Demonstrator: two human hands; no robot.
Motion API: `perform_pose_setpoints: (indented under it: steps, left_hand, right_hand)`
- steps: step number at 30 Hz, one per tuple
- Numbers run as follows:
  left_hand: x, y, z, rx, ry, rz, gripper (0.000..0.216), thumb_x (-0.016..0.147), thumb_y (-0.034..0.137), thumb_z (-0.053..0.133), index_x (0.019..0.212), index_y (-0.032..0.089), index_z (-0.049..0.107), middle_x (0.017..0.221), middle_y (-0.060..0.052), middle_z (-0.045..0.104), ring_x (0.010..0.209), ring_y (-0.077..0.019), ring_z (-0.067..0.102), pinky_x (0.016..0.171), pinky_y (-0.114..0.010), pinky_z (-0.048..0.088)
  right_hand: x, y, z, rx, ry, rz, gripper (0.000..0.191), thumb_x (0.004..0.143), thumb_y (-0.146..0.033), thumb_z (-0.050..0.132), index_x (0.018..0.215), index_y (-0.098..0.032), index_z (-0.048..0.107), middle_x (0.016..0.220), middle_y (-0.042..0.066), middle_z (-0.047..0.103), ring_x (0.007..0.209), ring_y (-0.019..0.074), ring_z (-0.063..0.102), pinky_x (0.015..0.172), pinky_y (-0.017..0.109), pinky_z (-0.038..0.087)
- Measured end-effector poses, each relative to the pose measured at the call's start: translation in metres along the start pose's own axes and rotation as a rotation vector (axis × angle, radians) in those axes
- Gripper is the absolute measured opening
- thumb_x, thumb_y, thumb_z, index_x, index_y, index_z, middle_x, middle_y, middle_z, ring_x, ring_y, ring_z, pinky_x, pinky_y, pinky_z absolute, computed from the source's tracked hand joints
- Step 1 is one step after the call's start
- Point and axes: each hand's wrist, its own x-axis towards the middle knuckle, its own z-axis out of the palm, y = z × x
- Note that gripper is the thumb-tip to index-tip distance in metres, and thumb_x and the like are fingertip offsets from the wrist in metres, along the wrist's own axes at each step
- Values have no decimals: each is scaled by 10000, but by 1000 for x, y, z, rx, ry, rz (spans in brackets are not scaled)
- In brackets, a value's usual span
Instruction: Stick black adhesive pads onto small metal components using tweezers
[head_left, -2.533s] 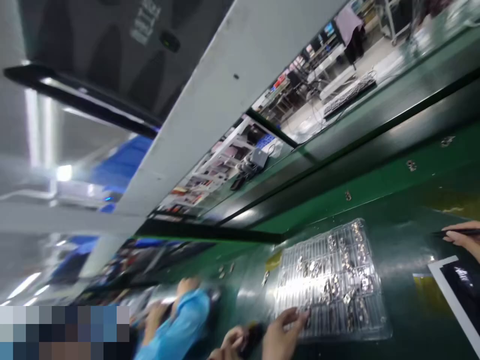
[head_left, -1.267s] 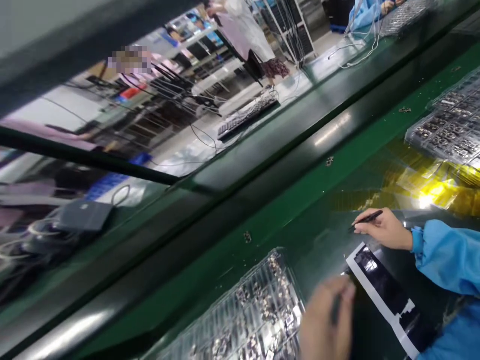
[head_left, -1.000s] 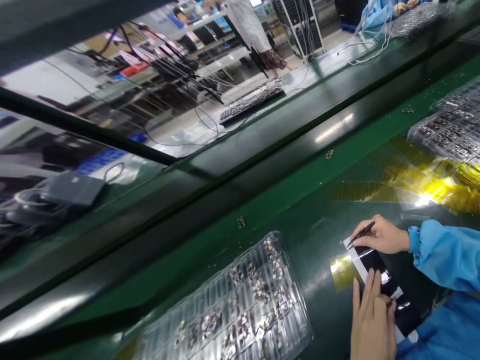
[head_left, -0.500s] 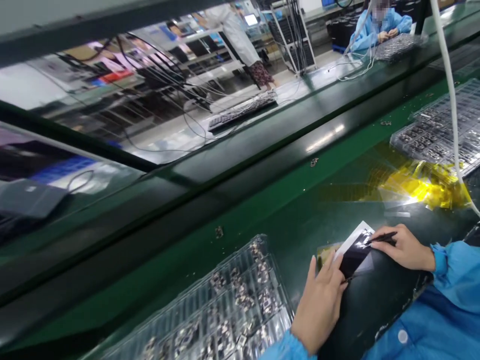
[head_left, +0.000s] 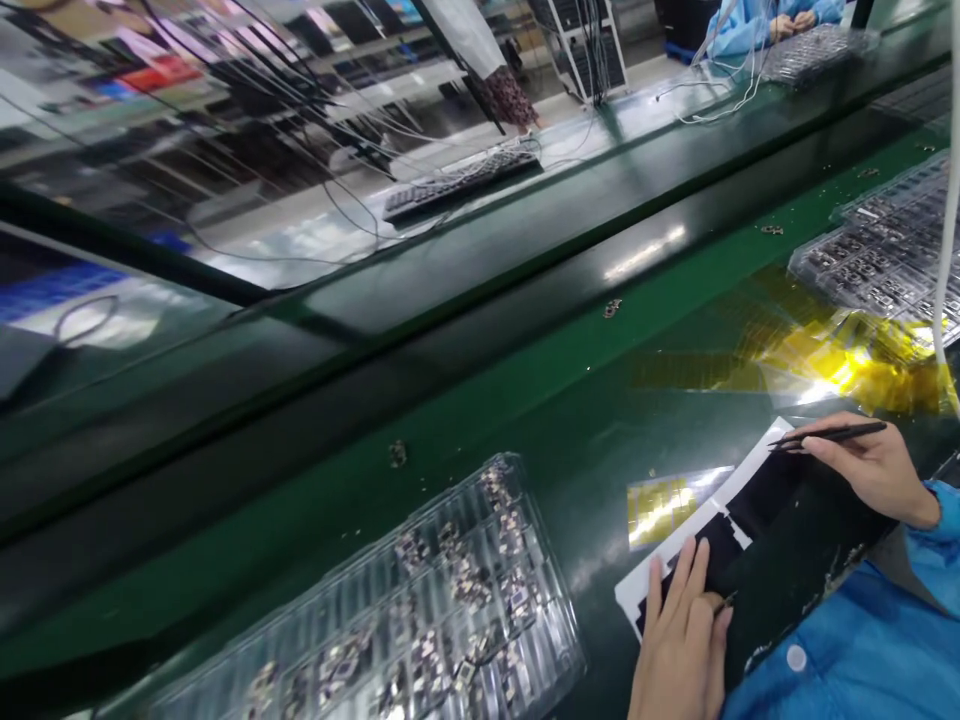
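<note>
My left hand (head_left: 682, 645) lies with flat fingers on the near corner of a black panel with a white border (head_left: 757, 520) on the green bench. Whether a small part sits between its fingers is too small to tell. My right hand (head_left: 870, 462) grips black tweezers (head_left: 825, 435) at the panel's far edge, their tips pointing left. A small yellow tape sheet (head_left: 664, 500) lies just left of the panel. A clear plastic tray with several small metal parts (head_left: 420, 620) sits further left.
A second parts tray (head_left: 877, 255) and crumpled yellow film (head_left: 862, 365) lie at the right. A white cable (head_left: 946, 200) hangs down there. Loose metal clips (head_left: 612, 308) dot the green belt. A keyboard (head_left: 457, 180) and another worker's sleeves (head_left: 757, 20) are beyond.
The view swung from the ceiling down to the bench. The panel now lies flatter and lower, my left hand slid to its near corner, and my right hand with tweezers shifted right.
</note>
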Motion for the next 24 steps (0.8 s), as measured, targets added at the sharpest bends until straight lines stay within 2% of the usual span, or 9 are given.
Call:
perform_pose_setpoints:
  steps: [4, 8, 11, 14, 18, 24]
  left_hand:
    - [24, 2, -10, -14, 15, 42, 136, 851, 128, 417, 841, 184, 540, 1309, -134, 502, 1276, -277, 365, 995, -600, 338]
    - [11, 10, -17, 13, 69, 30, 122, 836, 127, 443, 815, 182, 550, 1275, -137, 535, 1209, -281, 448, 947, -521, 416]
    - [-8, 12, -23, 21, 93, -64, 123, 834, 122, 449, 807, 182, 554, 1245, -145, 558, 966, -243, 575, 752, -408, 504]
    - [-13, 10, -25, 56, 79, -126, 121, 829, 121, 458, 773, 182, 546, 1246, -137, 559, 766, -206, 563, 605, -357, 487]
    - [-2, 8, -20, 99, 60, -122, 102, 818, 133, 470, 757, 185, 533, 1224, -132, 575, 693, -203, 522, 544, -347, 471]
    - [2, 8, -18, 91, 12, -159, 101, 823, 136, 462, 748, 186, 507, 1223, -120, 579, 703, -212, 504, 558, -357, 481]
  right_hand:
    - [12, -18, 40, 266, -271, 66, 188, 745, -357, 664, 797, -178, 688, 766, 48, 699, 697, 183, 673, 634, 271, 562]
    - [20, -16, 77, 434, -440, 238, 256, 693, -386, 701, 778, -155, 630, 690, 31, 684, 638, 167, 674, 597, 261, 562]
    - [28, -15, 85, 421, -473, 259, 273, 687, -376, 710, 777, -140, 606, 643, 27, 672, 617, 160, 672, 587, 255, 555]
    - [35, -15, 88, 364, -564, 249, 276, 709, -370, 694, 778, -126, 585, 570, 20, 649, 535, 136, 642, 520, 230, 525]
    - [34, -5, 100, 295, -715, 317, 296, 688, -379, 702, 753, -139, 543, 520, -15, 609, 474, 110, 598, 476, 212, 491]
    - [33, 5, 103, 204, -744, 308, 263, 712, -366, 673, 761, -145, 539, 518, -17, 592, 498, 123, 597, 499, 233, 493]
